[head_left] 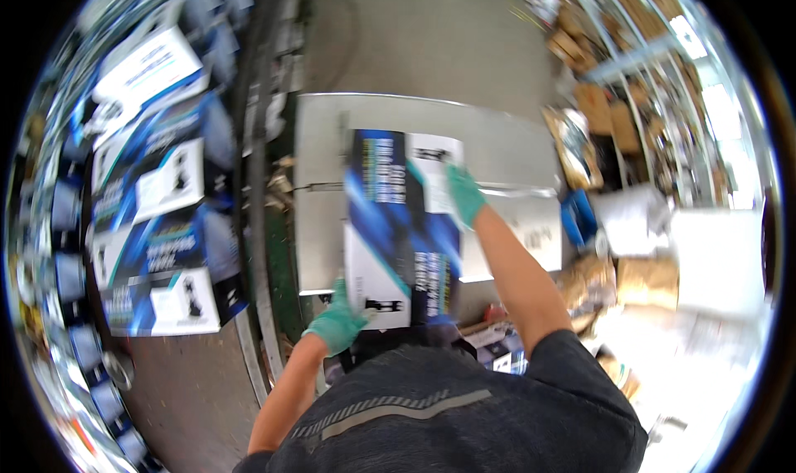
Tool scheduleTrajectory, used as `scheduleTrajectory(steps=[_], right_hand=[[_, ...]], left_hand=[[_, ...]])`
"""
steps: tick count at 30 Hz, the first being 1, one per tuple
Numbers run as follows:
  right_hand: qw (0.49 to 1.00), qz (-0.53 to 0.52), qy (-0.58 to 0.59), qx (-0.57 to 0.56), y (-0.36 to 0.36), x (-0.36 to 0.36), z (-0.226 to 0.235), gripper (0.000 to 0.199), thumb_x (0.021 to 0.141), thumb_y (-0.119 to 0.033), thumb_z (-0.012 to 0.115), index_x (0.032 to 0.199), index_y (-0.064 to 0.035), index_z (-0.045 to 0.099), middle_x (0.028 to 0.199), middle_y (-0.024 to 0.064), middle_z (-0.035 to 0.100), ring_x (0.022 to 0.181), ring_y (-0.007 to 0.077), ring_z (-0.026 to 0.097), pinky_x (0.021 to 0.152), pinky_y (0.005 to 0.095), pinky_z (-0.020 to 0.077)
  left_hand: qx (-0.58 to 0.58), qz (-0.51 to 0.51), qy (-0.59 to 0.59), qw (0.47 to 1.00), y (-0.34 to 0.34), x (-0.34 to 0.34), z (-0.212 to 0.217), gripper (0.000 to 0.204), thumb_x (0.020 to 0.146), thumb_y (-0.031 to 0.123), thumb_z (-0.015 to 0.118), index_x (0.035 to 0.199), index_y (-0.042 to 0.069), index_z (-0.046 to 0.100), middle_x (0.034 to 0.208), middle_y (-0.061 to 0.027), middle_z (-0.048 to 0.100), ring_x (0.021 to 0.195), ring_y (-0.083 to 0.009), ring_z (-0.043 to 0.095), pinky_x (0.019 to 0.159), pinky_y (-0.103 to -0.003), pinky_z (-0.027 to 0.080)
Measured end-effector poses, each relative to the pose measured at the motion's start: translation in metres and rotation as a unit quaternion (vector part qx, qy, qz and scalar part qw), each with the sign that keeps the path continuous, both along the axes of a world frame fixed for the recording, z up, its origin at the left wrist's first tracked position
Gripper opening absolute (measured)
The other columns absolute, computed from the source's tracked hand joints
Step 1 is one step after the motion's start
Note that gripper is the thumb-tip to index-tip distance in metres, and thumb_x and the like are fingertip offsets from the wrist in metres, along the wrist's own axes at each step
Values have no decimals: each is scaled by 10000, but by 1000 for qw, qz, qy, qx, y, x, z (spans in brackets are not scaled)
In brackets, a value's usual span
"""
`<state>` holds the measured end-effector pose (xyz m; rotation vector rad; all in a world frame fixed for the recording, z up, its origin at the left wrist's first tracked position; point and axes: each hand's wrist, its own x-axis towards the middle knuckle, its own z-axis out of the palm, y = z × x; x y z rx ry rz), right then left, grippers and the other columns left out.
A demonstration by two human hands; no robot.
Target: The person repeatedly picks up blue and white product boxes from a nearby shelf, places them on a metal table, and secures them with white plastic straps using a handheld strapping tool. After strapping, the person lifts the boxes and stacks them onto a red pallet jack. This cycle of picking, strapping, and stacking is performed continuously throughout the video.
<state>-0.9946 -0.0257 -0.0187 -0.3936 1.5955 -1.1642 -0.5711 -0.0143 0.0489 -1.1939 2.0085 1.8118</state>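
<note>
A long carton, printed in blue, black and white, lies upright in the picture before me. My left hand, in a green glove, grips its near left corner, with the thumb on the printed face. At its far right edge is my right hand, also gloved in green, fingers on the top and side. Some fingers of both hands are hidden or blurred. Under the carton is a wide pale box with a seam across its middle.
Similar printed cartons stand in a stack on the left, beside a long metal rail. Shelving with brown cardboard runs along the right. Nearer, a blue bin and brown packages rest on that side.
</note>
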Motion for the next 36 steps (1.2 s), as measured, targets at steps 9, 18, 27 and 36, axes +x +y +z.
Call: scheduleTrajectory(steps=[9,18,27,36], right_hand=[[878,88,441,165,105,-69,-22,477,922,-245,627,1392,-185,578,1302,101,643,1164,294,642,1018,373,511],[645,287,634,316,147,-217,-21,411,869,-141,705,1271,-201,650,1324,75,576,1307,315,530,1080,572,448],[758,318,509,255,135,-237,36,269,957,-271,578,1145,-95,657,1216,152,682,1133,370,653,969,522,508],[679,402,572,-225,28,-93,338,196,872,-149,593,1045,-82,657,957,153,714,847,359,668,812,437,543]], left_hand=[[-14,198,65,978,18,-47,28,1143,839,-54,769,1661,167,6,1413,-139,542,1175,-247,591,1049,-346,486],[-35,238,56,969,22,-69,26,1127,838,-94,741,1663,165,19,1594,-104,309,1330,-240,452,1117,-335,429],[-414,-5,-108,904,12,-95,64,830,849,115,785,1555,102,348,1557,-202,386,1376,-385,471,1154,-473,411],[-592,-404,214,664,-2,-264,175,369,879,83,625,1248,90,643,1287,-108,646,1315,-293,559,1158,-460,404]])
